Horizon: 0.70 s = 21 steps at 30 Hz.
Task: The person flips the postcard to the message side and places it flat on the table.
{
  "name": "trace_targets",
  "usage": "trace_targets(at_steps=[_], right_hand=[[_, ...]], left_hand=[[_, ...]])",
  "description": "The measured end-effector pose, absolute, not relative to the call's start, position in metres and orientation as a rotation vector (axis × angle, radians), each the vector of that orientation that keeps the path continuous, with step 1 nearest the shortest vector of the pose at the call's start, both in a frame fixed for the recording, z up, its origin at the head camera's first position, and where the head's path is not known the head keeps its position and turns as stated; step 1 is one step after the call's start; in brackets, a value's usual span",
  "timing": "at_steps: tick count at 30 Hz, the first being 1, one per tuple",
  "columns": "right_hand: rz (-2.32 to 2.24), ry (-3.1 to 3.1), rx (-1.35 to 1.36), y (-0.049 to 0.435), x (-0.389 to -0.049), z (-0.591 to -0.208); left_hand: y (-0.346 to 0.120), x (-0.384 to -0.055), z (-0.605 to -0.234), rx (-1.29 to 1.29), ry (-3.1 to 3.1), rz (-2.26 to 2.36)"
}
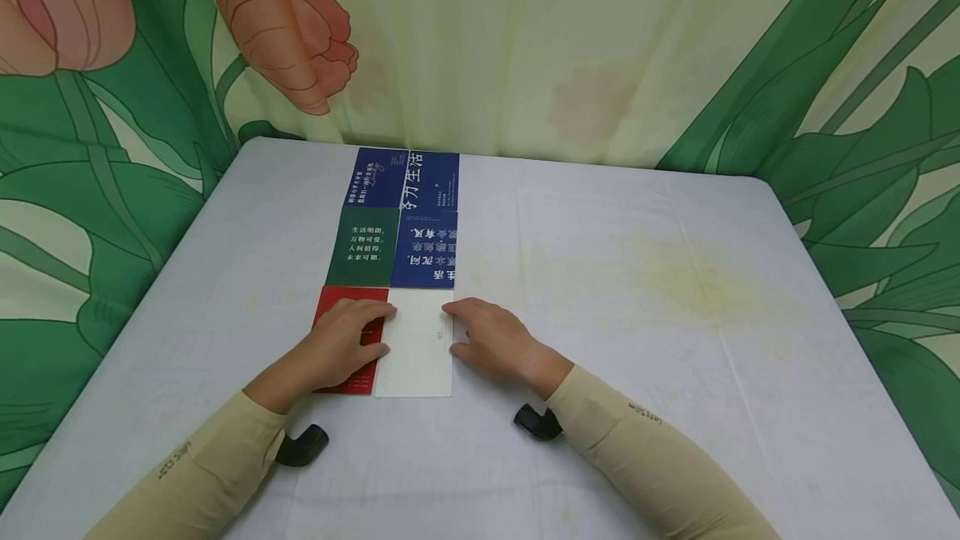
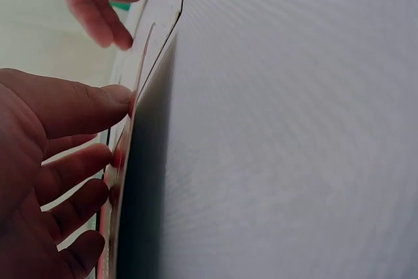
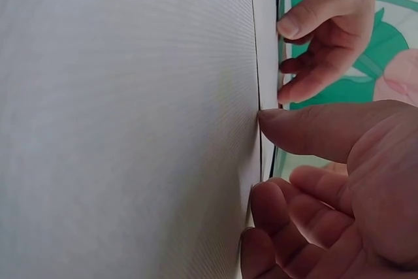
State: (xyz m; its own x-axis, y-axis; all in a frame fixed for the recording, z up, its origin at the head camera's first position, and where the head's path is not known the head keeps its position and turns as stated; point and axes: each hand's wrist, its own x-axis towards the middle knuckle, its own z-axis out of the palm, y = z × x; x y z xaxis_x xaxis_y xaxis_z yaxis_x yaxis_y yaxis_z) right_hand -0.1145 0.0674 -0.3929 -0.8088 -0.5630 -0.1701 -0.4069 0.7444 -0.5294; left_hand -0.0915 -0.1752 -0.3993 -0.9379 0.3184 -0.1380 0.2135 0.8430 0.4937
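Observation:
A white card [image 1: 414, 369] lies flat on the table between my two hands. My left hand [image 1: 337, 342] rests over the red card [image 1: 363, 380], its thumb and fingertips near the seam where red and white cards meet. In the left wrist view the thumb [image 2: 98, 106] touches a card's edge. My right hand [image 1: 498, 340] has its thumb and fingertips at the white card's right edge; the right wrist view shows the thumb [image 3: 294, 129] against that edge. Neither hand is curled round a card. Small print on the white card is too faint to read.
Above the red and white cards lie a green card [image 1: 363, 247] and a blue card [image 1: 424, 250], then two more blue cards [image 1: 375, 176] at the far edge. All carry pale lettering. The white tablecloth [image 1: 600, 298] spreads around them; a floral curtain [image 1: 525, 40] hangs behind.

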Motion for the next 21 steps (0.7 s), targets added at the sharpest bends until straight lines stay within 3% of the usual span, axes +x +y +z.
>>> trace_targets(at_steps=[21], right_hand=[[-0.651, 2.621, -0.777, 0.0679, -0.1133, -0.3918]], left_hand=[[-0.1752, -0.0924, -0.4019, 0.361, 2.792, 0.696]])
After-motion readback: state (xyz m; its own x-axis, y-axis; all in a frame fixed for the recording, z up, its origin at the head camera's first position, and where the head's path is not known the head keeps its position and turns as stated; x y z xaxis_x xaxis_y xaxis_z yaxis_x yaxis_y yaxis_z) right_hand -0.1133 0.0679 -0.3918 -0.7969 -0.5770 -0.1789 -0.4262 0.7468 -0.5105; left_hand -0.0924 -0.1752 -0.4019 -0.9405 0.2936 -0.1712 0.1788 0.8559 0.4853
